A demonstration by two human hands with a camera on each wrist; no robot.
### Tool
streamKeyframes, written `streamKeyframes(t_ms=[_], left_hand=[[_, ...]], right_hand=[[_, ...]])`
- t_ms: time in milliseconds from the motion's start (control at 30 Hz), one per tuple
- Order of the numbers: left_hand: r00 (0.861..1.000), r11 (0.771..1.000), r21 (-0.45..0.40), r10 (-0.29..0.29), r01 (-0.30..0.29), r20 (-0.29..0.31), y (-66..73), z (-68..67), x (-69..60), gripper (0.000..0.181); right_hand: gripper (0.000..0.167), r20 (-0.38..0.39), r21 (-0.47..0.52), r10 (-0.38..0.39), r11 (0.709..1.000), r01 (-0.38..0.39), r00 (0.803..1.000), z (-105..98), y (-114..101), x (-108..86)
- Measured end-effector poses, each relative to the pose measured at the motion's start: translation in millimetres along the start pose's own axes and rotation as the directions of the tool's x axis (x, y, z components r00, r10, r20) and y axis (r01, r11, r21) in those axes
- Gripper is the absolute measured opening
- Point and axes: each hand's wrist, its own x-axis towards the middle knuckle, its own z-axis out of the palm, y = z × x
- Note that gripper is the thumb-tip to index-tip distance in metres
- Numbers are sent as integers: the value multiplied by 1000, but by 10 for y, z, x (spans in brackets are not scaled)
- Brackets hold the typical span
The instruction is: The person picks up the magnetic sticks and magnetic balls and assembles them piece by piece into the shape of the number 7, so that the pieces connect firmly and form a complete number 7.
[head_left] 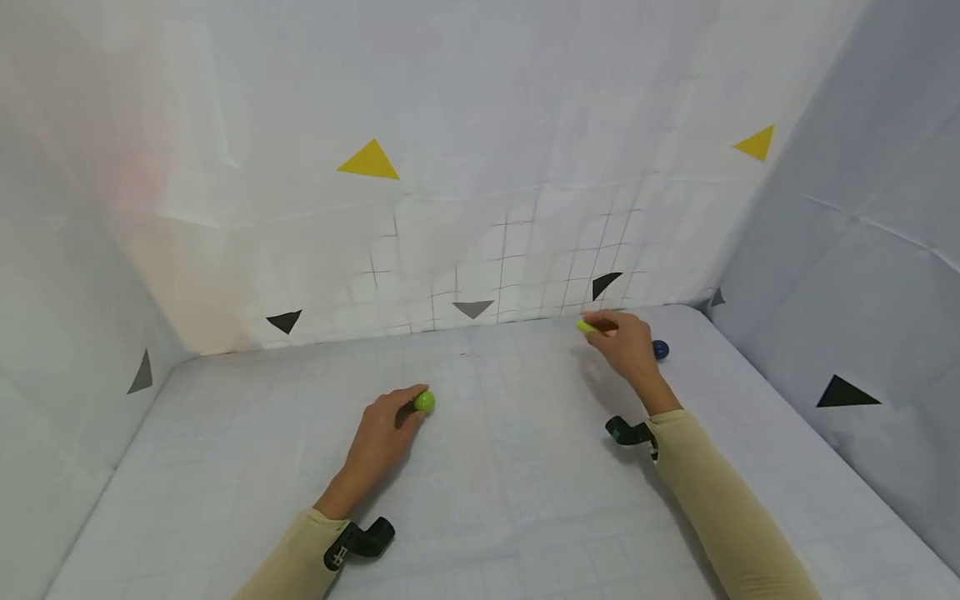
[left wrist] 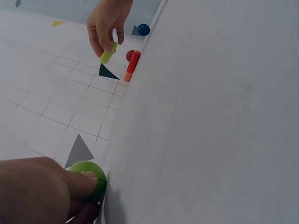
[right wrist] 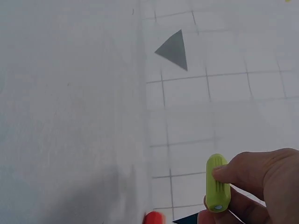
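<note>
On the white table, my left hand (head_left: 377, 439) pinches a small green ball (head_left: 425, 402) between thumb and fingers. The left wrist view shows the thumb pressed on this ball (left wrist: 86, 169), which touches the table. Farther back on the right, my right hand (head_left: 625, 343) holds a short yellow-green oblong piece (head_left: 587, 327) above the table. Seen in the right wrist view, that oblong piece (right wrist: 217, 184) has rounded ends, ridges on its face and a small hole at one end; its kind is unclear. A dark blue ball (head_left: 661, 350) lies beside the right wrist.
In the left wrist view, a red ball (left wrist: 130, 55) and a red stick-like thing (left wrist: 133, 64) lie beyond the right hand. White sheet walls (head_left: 480, 100) with grid lines and triangle marks rise at the table's back and sides.
</note>
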Motion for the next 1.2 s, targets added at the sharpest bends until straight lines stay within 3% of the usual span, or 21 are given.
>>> streamKeyframes(t_ms=[233,600,733,1200], left_hand=[[1000,1000,-17,-16,16,11,8,-7,13,42],[1000,1000,-4,10,-10,-6,49,2,35,40],[1000,1000,-11,-16,16,7,49,8,40,41],[1000,1000,-10,-24,25,13,62,-31,11,42]], right_hand=[[26,6,3,-1,1000,1,1000,-16,-151,-14],[25,29,11,2,1000,-2,1000,-29,-320,-63],[25,42,7,-27,1000,26,999,-22,-367,-83],[23,83,31,-87,996,84,993,113,-554,-177]])
